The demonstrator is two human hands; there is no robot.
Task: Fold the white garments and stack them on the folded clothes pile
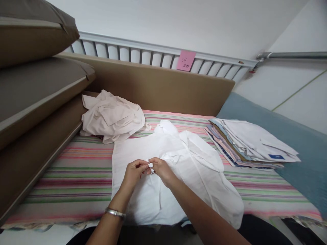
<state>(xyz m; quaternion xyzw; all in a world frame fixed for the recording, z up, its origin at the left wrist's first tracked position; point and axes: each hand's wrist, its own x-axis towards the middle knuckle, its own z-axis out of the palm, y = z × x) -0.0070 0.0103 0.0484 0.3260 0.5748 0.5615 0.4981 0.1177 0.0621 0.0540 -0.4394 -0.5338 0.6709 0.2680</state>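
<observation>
Both hands, left hand (134,170) and right hand (160,168), pinch the white shirt (194,170) placket on the bed (76,170), shirt unfolded beside the folded stack (252,144)

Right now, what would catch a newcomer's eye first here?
A white shirt spread on the striped sheet, with the left hand and right hand pinching its front edge at the middle. A stack of folded shirts lies to the right, a crumpled cream garment behind left.

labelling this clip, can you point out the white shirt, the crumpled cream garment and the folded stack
white shirt (204,183): head view, flat front panel.
crumpled cream garment (112,119): head view, middle of the heap.
folded stack (252,141): head view, top white piece.
</observation>
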